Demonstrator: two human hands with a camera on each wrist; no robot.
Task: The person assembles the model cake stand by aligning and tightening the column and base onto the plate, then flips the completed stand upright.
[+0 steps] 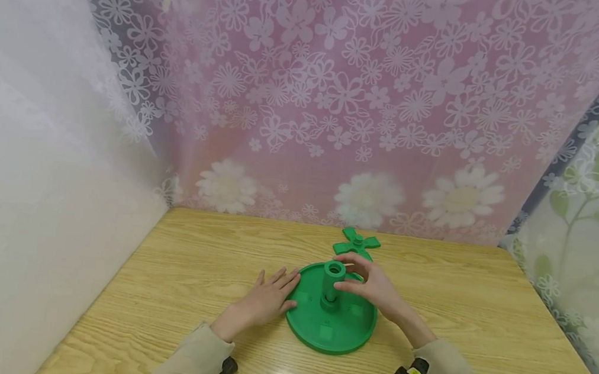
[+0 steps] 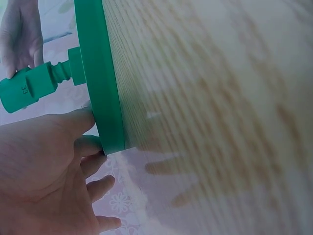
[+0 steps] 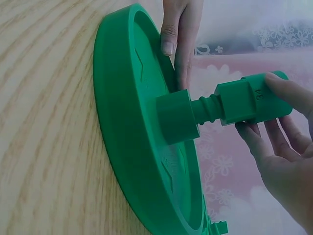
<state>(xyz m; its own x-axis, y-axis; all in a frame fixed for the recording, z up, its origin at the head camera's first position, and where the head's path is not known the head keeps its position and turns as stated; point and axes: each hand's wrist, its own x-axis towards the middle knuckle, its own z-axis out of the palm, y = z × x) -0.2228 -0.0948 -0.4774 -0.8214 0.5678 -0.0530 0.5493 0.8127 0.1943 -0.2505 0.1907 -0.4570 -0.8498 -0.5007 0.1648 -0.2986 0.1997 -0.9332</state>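
Note:
A round green plastic base [image 1: 331,343] with a raised rim lies on the table. At its centre a threaded green post [image 3: 239,100] stands in a short round socket [image 3: 178,117], with several turns of thread showing above the socket. My right hand [image 1: 373,285] holds the post near its hollow top, thumb on one side and fingers on the other. My left hand [image 1: 262,302] lies against the left edge of the base, fingers spread and mostly straight, touching the rim. Raised numerals mark the post's side in both wrist views.
A green four-armed piece [image 1: 357,242] with a central knob lies behind the base, partly overlapped by the right hand. The wood-grain table [image 1: 208,250] ends at a flowered pink curtain [image 1: 305,122]. A pale sheet [image 1: 56,160] hangs along the left side.

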